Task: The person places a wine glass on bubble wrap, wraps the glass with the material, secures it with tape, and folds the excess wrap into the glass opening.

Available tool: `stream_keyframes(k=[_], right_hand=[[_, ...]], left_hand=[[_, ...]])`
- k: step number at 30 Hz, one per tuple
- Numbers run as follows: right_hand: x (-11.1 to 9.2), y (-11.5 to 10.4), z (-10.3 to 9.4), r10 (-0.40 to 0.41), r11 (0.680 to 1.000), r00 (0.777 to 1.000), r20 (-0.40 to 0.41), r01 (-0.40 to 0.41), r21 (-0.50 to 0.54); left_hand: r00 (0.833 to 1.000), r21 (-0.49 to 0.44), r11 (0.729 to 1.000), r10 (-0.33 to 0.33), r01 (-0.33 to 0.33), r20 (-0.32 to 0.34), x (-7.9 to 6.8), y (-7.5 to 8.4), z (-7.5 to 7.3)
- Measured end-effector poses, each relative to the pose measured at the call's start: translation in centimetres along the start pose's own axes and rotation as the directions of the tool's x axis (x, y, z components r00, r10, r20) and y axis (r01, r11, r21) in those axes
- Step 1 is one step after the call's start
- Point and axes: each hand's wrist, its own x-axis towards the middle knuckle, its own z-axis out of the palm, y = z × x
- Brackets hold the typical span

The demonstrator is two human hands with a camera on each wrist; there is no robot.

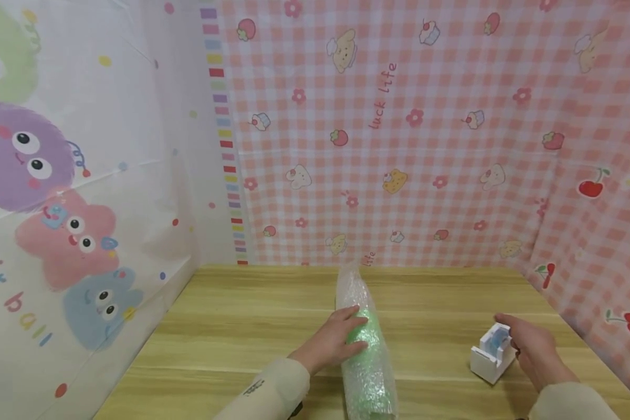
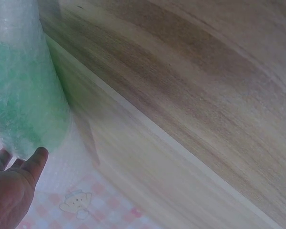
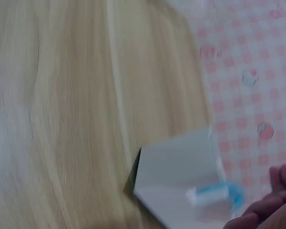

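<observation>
In the head view, a long bundle of bubble wrap (image 1: 370,373) is seen lying on the wooden table (image 1: 252,326), stretched from the near edge of the picture towards the far edge of the tabletop. Something green is shown through the clear layers. The left hand (image 1: 332,341) is laid on the bundle from its left side, with the fingers spread across the wrap and not curled round it. In the left wrist view, only part of the bundle is caught, but the green is seen more broadly and the fingertips are shown at its surface.

To the right, well apart from the bundle, a white tape dispenser (image 1: 487,366) is set on the table, with blue tape (image 1: 499,338) held in its top. The right hand (image 1: 538,349) is placed at its right side. In the right wrist view, a broad pale face of the dispenser is revealed and bent fingers are seen just beside the blue tape; whether the dispenser is pinched or merely touched cannot be told.
</observation>
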Motion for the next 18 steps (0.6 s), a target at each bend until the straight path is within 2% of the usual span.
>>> stream_keyframes(k=[5, 9, 15, 18], right_hand=[[-1.8, 0.2, 0.4, 0.0, 0.997, 1.0, 0.004, 0.0, 0.08], [-3.0, 0.5, 0.6, 0.029, 0.997, 0.999, -0.017, -0.027, 0.079], [-3.4, 0.8, 0.3, 0.068, 0.989, 0.996, -0.06, -0.059, 0.134], [-3.6, 0.6, 0.0, 0.07, 0.983, 0.997, -0.046, -0.06, 0.175]], left_hand=[[1.0, 0.014, 1.0, 0.011, -0.011, -0.006, 0.0, -0.1, 0.1], [1.0, 0.018, 1.0, 0.014, -0.014, -0.005, 0.0, -0.1, 0.1], [1.0, 0.014, 1.0, 0.008, -0.008, -0.003, 0.0, 0.0, 0.0], [1.0, 0.013, 1.0, 0.002, -0.002, 0.0, 0.0, 0.1, 0.0]])
